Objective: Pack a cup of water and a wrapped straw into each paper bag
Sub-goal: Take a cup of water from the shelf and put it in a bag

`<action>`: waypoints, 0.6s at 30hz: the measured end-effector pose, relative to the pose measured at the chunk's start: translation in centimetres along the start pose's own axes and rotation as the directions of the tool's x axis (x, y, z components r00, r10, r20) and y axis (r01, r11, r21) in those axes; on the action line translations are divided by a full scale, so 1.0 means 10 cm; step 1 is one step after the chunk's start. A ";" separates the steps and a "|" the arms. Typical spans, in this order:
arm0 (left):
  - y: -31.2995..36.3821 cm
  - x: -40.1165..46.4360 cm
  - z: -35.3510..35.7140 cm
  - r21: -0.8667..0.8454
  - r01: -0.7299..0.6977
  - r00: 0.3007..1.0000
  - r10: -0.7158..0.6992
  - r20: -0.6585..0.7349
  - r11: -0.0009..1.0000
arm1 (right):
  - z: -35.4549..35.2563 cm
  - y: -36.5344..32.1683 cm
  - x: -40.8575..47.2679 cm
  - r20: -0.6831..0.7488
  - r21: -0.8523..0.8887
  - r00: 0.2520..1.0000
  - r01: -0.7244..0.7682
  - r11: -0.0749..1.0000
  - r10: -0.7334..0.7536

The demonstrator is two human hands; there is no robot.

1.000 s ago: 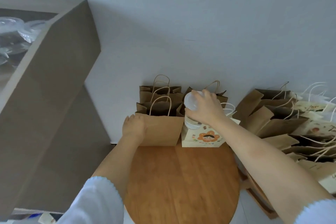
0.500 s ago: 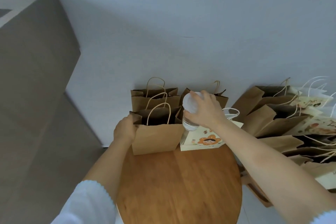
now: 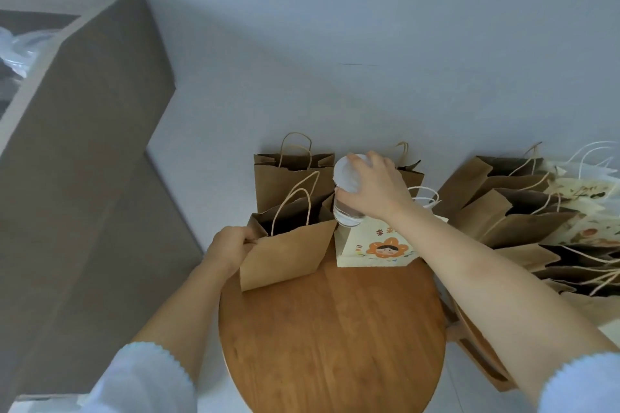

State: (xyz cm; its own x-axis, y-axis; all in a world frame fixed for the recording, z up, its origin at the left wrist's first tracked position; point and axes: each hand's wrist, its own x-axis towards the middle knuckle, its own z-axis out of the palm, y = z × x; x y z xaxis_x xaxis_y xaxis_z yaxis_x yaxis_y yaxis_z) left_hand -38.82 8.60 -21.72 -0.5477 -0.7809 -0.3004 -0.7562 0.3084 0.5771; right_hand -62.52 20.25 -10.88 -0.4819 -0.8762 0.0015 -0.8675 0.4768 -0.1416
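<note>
Wood made the round, smooth table [image 3: 332, 339]. At 12 o'clock stood three brown paper bags [image 3: 288, 255] and one printed bag [image 3: 372, 250]. The right hand [image 3: 375, 191] gripped one clear cup [image 3: 347, 193] above them; the left hand [image 3: 229, 246] pinched a bag's edge.

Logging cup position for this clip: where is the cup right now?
In the head view, the cup is held by the right hand, above the gap between the open brown bag and the printed bag.
</note>
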 end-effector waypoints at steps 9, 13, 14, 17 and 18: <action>-0.09 -0.60 0.23 -0.030 0.004 0.999 -0.006 -0.052 1.000 | -0.08 -0.10 -0.30 -0.010 0.028 0.997 0.082 0.996 -0.081; -0.16 -0.69 0.40 0.019 0.045 0.999 -0.044 -0.031 0.999 | -0.05 -0.10 -0.40 -0.005 0.043 0.995 0.101 0.994 -0.101; -0.17 -0.70 0.44 0.042 0.051 0.999 -0.050 -0.016 0.998 | -0.04 -0.09 -0.42 0.000 0.043 0.995 0.102 0.994 -0.102; -0.19 -0.72 0.51 0.142 0.050 0.998 -0.054 0.026 0.989 | 0.03 -0.04 -0.50 0.023 0.047 0.995 0.095 0.994 -0.096; -0.18 -0.73 0.50 0.156 0.046 0.998 -0.052 0.036 0.987 | 0.05 -0.02 -0.52 0.030 0.048 0.995 0.096 0.994 -0.098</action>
State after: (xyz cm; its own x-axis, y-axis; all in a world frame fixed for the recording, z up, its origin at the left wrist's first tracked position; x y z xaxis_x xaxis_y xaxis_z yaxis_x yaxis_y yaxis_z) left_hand -35.28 16.50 -24.36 -0.5202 -0.7760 -0.3567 -0.8270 0.3534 0.4372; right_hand -59.74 24.69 -11.33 -0.3907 -0.9204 -0.0148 -0.9030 0.3863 -0.1881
